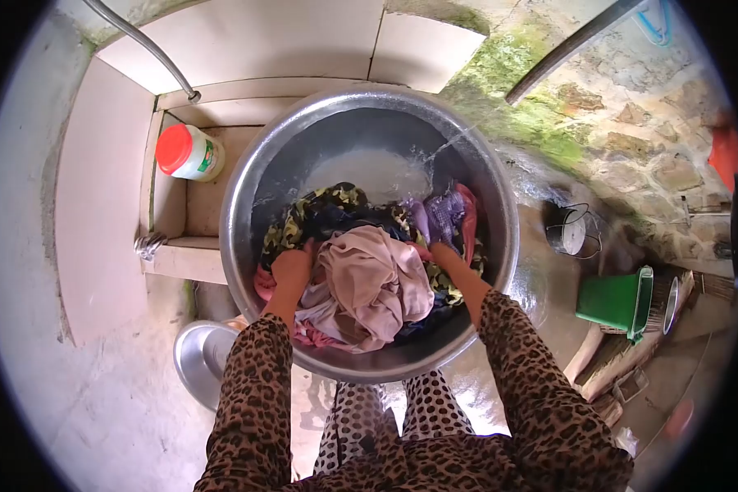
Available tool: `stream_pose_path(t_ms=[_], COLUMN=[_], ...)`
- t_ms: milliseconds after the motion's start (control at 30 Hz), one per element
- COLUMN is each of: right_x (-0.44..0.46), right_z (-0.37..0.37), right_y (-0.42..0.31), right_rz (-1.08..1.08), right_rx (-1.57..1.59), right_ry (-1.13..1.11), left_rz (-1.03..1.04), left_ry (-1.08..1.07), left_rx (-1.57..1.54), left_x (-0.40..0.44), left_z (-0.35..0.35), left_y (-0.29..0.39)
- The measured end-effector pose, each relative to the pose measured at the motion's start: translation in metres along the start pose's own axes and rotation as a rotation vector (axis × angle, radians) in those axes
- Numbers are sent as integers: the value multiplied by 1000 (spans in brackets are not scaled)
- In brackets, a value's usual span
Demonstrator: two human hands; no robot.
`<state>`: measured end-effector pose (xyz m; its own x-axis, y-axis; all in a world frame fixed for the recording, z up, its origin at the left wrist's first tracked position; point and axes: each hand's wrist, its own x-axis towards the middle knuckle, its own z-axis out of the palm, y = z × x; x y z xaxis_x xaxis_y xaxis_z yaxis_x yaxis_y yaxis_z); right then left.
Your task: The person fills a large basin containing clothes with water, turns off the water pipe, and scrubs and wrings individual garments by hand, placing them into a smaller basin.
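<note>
Mossy stone wall (631, 143), big metal basin (235, 217) full of laundry (336, 197)

Left grip (293, 264) and right grip (443, 252) are pushed in either side of a wadded pale-pink cloth (373, 279), fingers hidden, can't tell if clenched. With that water stream (453, 144) running in, it could overflow imo and slick up the floor (541, 303).

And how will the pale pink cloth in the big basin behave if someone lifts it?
The pale pink cloth would likely droop, as its loose, soft folds suggest. It may be heavy for its size, since water lies in the same basin.
</note>
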<state>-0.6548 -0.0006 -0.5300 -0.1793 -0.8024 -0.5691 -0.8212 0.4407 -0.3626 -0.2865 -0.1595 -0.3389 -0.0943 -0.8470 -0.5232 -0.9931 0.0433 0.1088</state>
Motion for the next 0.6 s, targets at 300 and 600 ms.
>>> stream_pose_path(t_ms=[300, 600], right_x=[-34, -124], right_z=[-44, -168], right_y=[-68, -157], right_rz=[303, -392], right_rx=[322, -158], right_ry=[104, 276], left_rz=[152, 668], left_ry=[18, 331], left_rx=[123, -68], left_x=[-22, -15], left_z=[-19, -63], left_y=[0, 102])
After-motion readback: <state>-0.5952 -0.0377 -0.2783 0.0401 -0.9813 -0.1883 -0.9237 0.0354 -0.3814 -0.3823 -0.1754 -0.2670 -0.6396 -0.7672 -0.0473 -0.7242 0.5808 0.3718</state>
